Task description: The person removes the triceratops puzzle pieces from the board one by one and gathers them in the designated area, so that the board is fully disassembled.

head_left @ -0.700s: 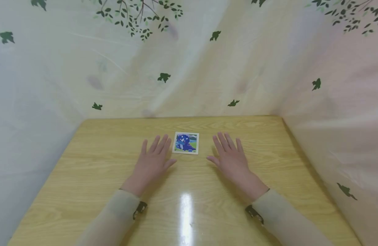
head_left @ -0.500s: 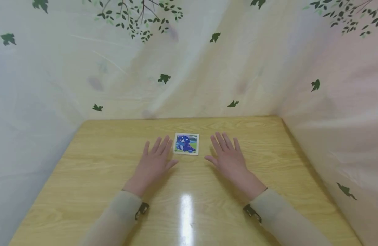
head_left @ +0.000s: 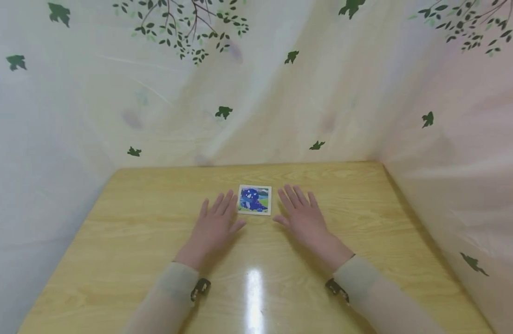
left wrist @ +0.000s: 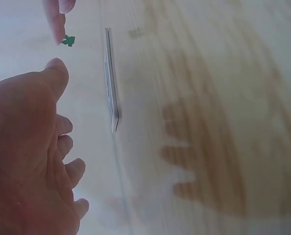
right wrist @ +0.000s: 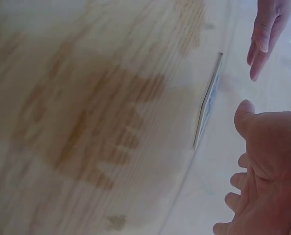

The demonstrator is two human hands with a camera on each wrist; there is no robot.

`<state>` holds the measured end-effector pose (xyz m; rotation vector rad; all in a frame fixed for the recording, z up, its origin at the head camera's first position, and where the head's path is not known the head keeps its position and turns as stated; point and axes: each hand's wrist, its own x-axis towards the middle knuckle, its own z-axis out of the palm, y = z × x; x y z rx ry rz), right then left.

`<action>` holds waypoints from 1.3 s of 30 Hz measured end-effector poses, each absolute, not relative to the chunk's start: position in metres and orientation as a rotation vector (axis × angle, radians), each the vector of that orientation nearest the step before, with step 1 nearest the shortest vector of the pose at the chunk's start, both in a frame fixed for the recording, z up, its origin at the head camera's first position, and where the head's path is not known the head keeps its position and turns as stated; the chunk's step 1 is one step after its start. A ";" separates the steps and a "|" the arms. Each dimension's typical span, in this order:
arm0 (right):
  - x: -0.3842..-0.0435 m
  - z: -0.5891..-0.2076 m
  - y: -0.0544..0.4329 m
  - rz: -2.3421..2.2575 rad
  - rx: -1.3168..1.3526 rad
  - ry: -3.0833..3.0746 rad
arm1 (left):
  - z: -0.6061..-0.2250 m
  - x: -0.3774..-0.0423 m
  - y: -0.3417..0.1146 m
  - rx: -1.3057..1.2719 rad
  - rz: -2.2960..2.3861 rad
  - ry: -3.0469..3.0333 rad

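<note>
**Left hand [head_left: 212, 228] and right hand [head_left: 307, 223] hovering on either side of a blue dinosaur card [head_left: 255, 200]**

Both hands are spreading slightly, their backs facing up and their fingers reaching straight forward, while the thumbs are pointing inward at each other. The two are mirroring one another above the worktop [head_left: 131, 241].

Between them, just beyond the thumbs, the card is lying flat and face up on the far half of the worktop. The left fingertips are ending just beside its left edge; the right fingertips are leaving a wider gap on the other side.

The card is looking nearly square and sitting almost straight. A plain white border is framing its picture: a deep-blue, cartoonish dinosaur is showing pale, horn-like points on its head and a lighter blue front, its tail stretching to the right. Behind it, bright green ground, pale blue patches and darker hills are filling the scene; finer details are blurring. In both wrist views the card is appearing nearly edge-on, showing a thin, light rim with a dark line running along it.

Farther out, light sleeves [head_left: 168, 290] are covering the forearms, and dark wrist devices [head_left: 201, 288] are sitting at the cuffs. A bright streak is gleaming on the worktop's near part. Pale cloth [head_left: 260, 130] is surrounding the far edge and sides, bearing leafy branches [head_left: 189, 28] and dark green leaf-like shapes [head_left: 224, 112].
</note>
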<state>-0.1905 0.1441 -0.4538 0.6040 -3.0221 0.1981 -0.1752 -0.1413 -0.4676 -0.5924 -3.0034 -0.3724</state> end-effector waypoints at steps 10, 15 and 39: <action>-0.201 -0.461 0.133 0.225 0.708 -2.994 | -0.473 -0.184 -0.140 -0.607 -0.388 -3.036; -0.207 -0.467 0.131 0.273 0.752 -3.001 | -0.474 -0.184 -0.137 -0.616 -0.412 -3.037; -0.224 -0.469 0.114 0.244 0.779 -3.164 | -0.471 -0.186 -0.134 -0.637 -0.429 -3.170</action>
